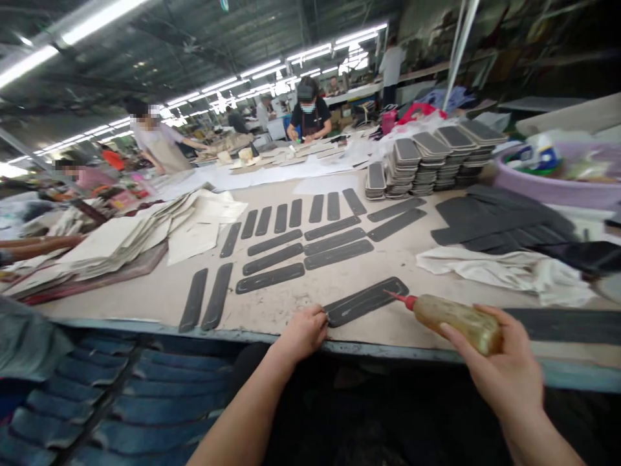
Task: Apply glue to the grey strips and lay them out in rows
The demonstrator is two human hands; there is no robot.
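My right hand (509,362) is wrapped round a yellowish glue bottle (453,320) with a red nozzle. The bottle lies tilted, its thin tip over the right end of a dark grey strip (366,301) near the table's front edge. Thin shiny lines show on that strip. At its left end my left hand (305,331) has its fingers closed on the strip's edge. Beyond it, several similar dark strips (270,277) are laid out in rows on the table (272,314).
Stacked grey pieces (405,162) stand at the back right, near a purple basin (577,188). Dark fabric (499,220) and white cloth (504,272) lie at the right. Pale sheets (121,236) are piled at the left, beside another person's arm. People work farther back.
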